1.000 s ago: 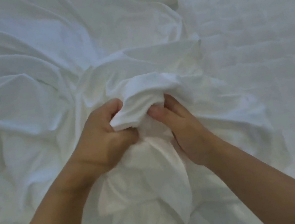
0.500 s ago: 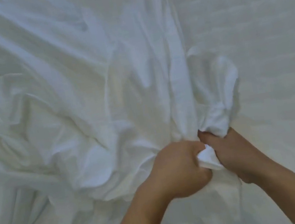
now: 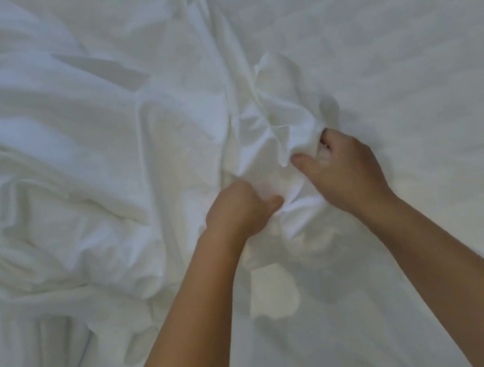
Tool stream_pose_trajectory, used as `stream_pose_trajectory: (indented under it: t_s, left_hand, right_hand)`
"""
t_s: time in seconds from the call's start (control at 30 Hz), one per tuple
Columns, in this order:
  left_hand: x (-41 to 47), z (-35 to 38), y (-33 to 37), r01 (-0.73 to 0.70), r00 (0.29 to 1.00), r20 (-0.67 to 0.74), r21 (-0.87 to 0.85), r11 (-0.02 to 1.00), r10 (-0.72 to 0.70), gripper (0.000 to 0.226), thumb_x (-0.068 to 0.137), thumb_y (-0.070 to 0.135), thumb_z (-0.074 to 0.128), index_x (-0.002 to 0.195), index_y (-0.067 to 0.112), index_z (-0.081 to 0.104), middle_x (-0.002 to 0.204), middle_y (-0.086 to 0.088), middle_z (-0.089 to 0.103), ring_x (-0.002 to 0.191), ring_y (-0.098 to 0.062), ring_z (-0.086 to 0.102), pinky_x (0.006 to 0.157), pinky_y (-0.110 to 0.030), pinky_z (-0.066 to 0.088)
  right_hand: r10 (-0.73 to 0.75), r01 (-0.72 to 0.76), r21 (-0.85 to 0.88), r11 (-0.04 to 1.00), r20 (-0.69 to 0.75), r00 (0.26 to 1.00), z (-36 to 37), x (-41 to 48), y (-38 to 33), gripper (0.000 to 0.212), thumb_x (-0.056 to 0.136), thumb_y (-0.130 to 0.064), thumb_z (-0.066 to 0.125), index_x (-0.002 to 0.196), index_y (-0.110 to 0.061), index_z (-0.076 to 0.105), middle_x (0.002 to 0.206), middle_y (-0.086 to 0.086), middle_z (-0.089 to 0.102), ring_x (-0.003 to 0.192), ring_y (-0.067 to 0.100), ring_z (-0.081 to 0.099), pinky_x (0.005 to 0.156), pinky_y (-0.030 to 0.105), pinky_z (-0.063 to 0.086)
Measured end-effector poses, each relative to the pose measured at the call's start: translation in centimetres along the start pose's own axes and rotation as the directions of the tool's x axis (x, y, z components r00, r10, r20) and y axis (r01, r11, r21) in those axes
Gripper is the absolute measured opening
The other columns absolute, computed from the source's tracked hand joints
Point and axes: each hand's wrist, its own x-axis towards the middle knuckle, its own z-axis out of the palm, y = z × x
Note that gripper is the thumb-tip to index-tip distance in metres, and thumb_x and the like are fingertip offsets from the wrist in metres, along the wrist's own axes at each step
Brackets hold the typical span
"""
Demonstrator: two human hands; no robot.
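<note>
While one white sheet lies rumpled in long folds across the left half of the frame, its gathered edge is held near the centre by two bare hands. One sheet, one bed, two hands and two bare forearms are counted.

The left forearm is seen rising from the bottom edge and slanting to the right. The left hand is shown from the back, closed into a fist, its fingers curled down into the cloth and hidden by it, its thumb stretched to the right across a crease.

Just to its right, and slightly farther up the bed, the right hand is pictured with the wrist bent. A raised fold of the same sheet is pinched between its thumb, laid on the near side, and its curled fingers, tucked over the far side. The two hands are kept close but apart, and a short stretch of bunched cloth is drawn between them. Above the right hand a puffed bunch of fabric is lifted clear of the bed, and a loose tail is seen lying between the forearms.

Farther right, the bed is seen flat under a smooth, faintly quilted cover, with the sheet's edge resting on it.
</note>
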Motion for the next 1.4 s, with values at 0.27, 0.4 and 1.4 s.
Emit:
stream_pose_trajectory:
  t_s: [0.27,0.4,1.4]
  left_hand:
    - [2.4,-7.0,-0.1,-0.262,0.680,-0.695,-0.528,0.808,-0.233,0.040,0.091,0.029,0.036,0.084,-0.003,0.060,0.071,-0.009,0.068,0.082,-0.028,0.064,0.084,-0.041,0.049]
    - [3.9,-6.9,-0.4,-0.268,0.647,-0.663,-0.661,0.701,-0.377,0.027,0.095,0.026,0.044,0.110,0.005,0.052,0.095,-0.008,0.066,0.100,-0.028,0.061,0.090,-0.038,0.046]
    - [3.0,4.0,-1.9,0.120,0.883,-0.470,0.207,0.971,-0.009,0.040,0.095,0.039,0.042,0.125,0.012,0.048,0.121,-0.010,0.054,0.113,-0.031,0.049,0.089,-0.039,0.036]
  right_hand:
    - [0.029,-0.046,0.082,0.996,0.196,0.980,-1.1,2.9,-0.6,0.079,0.078,-0.059,0.062,0.140,-0.018,0.035,0.135,0.002,0.046,0.120,0.021,0.048,0.091,0.031,0.040]
    - [0.044,0.019,-0.266,0.964,0.230,0.972,1.0,2.0,0.1,0.064,0.084,-0.059,0.052,0.127,-0.013,0.045,0.128,0.009,0.052,0.116,0.031,0.050,0.083,0.036,0.041]
    - [0.382,-0.316,0.338,0.887,-0.148,0.912,4.6,5.2,4.0,0.030,0.102,-0.019,0.028,0.119,-0.003,0.046,0.123,0.019,0.056,0.113,0.036,0.052,0.089,0.037,0.037]
